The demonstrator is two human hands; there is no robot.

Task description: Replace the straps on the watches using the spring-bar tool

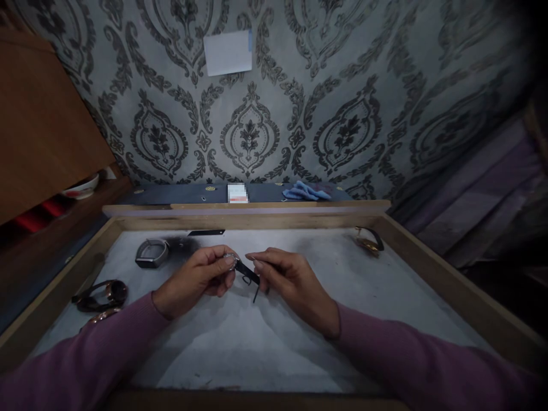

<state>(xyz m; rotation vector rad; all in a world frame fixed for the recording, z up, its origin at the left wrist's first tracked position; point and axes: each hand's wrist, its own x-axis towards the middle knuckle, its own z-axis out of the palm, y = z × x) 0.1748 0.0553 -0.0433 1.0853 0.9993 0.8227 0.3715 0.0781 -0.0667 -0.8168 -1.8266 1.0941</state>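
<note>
My left hand (209, 271) is closed, with thumb and fingers gripping the round metal case of a wristwatch (232, 262). A dark strap (247, 272) with a small loop below it runs from the case to the fingers of my right hand (285, 274), which close on its far end. Thumb and forefinger of that hand meet near a thin light bit too small to name. Beneath the hands, a thin dark piece (256, 294) points downward; whether it belongs to the strap I cannot tell. Both hands are above the white bottom of a shallow wooden tray (244, 221).
Inside the tray lie a silver watch (152, 253), a dark rose-gold watch (115, 292), another watch (104, 315) partly behind my left sleeve, a black strap piece (206, 233) and a gold watch (369, 242). Behind the rim are a blue cloth (306, 191) and a small box (237, 193).
</note>
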